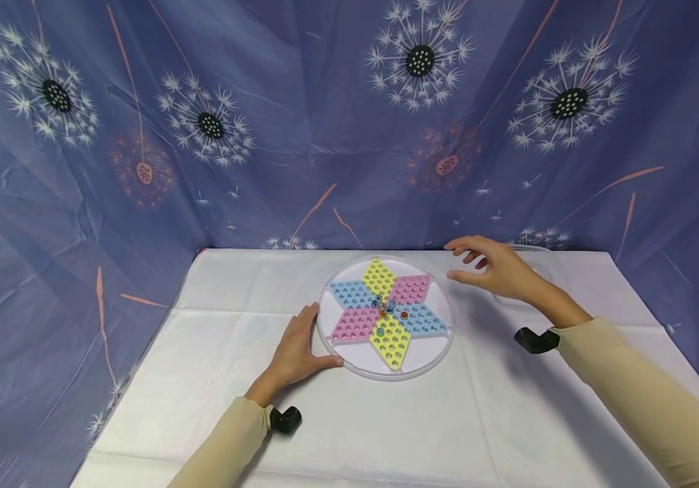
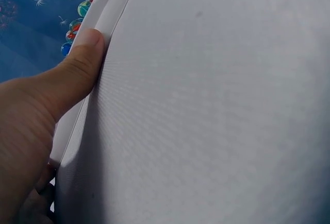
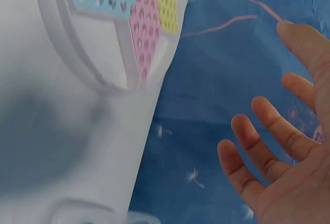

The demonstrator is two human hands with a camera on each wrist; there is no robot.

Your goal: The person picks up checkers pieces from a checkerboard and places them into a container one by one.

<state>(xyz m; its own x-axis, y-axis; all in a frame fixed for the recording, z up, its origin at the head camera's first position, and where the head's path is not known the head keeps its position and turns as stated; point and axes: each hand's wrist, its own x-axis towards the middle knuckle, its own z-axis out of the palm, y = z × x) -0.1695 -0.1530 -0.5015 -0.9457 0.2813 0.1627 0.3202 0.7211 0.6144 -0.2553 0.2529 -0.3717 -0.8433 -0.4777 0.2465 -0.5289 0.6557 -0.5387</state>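
Observation:
A round white Chinese checkers board [image 1: 422, 359] with a yellow, pink and blue star of holes lies on the table. Several glass marbles [image 1: 380, 332] sit around its centre and on the front yellow point. My left hand [image 1: 293, 352] rests at the board's left edge, thumb along the front rim and fingers straight along the side. In the left wrist view the thumb [image 2: 77, 72] presses the rim, with marbles [image 2: 71, 34] showing beyond it. Right of the board, my right hand [image 1: 496, 270] hovers with fingers spread and nothing between them.
A clear plastic container [image 1: 538, 261] stands at the back right, partly behind my right hand. White cloth [image 1: 422, 434] covers the table. A blue dandelion-print curtain [image 1: 313, 122] hangs along the back and sides.

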